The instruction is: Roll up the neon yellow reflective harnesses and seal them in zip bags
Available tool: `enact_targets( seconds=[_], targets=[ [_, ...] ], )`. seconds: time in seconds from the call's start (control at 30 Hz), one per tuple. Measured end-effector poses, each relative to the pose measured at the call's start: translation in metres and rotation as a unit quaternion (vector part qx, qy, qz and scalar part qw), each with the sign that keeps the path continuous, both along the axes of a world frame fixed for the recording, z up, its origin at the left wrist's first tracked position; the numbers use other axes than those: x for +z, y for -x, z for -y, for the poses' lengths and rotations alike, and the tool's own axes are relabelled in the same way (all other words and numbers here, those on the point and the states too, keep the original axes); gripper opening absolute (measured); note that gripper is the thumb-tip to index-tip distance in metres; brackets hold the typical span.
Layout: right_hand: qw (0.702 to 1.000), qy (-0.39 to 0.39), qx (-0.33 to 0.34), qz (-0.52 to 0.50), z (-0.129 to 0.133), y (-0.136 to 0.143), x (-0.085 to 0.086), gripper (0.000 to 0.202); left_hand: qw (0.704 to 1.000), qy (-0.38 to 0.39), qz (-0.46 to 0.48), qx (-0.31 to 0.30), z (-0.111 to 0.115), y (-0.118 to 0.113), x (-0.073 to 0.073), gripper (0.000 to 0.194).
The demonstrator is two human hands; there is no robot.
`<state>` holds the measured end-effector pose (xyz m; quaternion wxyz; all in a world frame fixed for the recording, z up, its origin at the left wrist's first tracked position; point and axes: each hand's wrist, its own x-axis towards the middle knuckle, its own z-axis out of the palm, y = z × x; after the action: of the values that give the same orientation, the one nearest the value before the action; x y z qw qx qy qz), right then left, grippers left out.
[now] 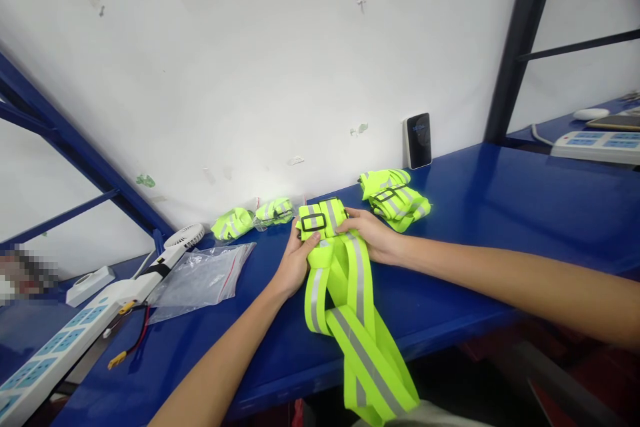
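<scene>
A neon yellow reflective strap vest (357, 280) with grey stripes is held between both hands over the blue table. Its upper part is folded into a bundle with a black buckle (313, 221) showing. My left hand (295, 263) grips the bundle's left side, thumb on top below the buckle. My right hand (373, 233) pinches the right side, its thumb on the front and fingers behind. Loose straps hang down from the bundle, over the table's front edge towards my lap. The fingers behind the bundle are partly hidden.
Folded vests (395, 199) lie at the back right by a small black-faced device (419, 140). Bagged vests (233, 223) sit along the wall. To the left are clear zip bags (205, 277), a power strip (50, 347), a small fan (184, 236) and a cable with yellow connectors (117, 360).
</scene>
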<state>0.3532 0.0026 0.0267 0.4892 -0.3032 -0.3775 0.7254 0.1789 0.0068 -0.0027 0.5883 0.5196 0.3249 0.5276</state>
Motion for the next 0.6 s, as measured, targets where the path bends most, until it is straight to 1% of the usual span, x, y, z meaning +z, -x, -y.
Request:
enact_targets(
  seconds=[0.07, 0.13, 0.2, 0.3, 0.47, 0.53, 0.6],
  targets=[
    [1.000, 0.005, 0.012, -0.013, 0.003, 0.003, 0.000, 0.050, 1.000, -0.026, -0.001, 0.002, -0.002, 0.000, -0.003, 0.071],
    [1.000, -0.002, 0.006, -0.024, 0.005, 0.005, -0.001, 0.048, 0.999, -0.038, -0.005, 0.016, -0.003, 0.001, -0.005, 0.071],
    [0.999, -0.022, 0.011, -0.035, 0.004, 0.005, -0.003, 0.047, 0.999, -0.038, -0.004, 0.036, -0.003, 0.001, -0.003, 0.070],
    [0.999, -0.035, 0.015, -0.038, -0.002, 0.002, -0.005, 0.038, 0.997, -0.034, 0.020, 0.062, -0.004, 0.002, 0.003, 0.065],
    [0.999, -0.047, -0.006, 0.025, -0.008, -0.003, -0.003, 0.019, 0.993, -0.024, 0.069, 0.098, -0.005, 0.006, 0.010, 0.052],
    [0.997, -0.046, -0.023, 0.050, -0.007, -0.004, -0.002, 0.013, 0.992, -0.015, 0.076, 0.096, -0.005, 0.006, 0.011, 0.050],
    [0.997, -0.042, -0.032, 0.058, -0.008, -0.003, -0.003, 0.011, 0.993, -0.007, 0.080, 0.087, -0.004, 0.006, 0.012, 0.049]
  ],
)
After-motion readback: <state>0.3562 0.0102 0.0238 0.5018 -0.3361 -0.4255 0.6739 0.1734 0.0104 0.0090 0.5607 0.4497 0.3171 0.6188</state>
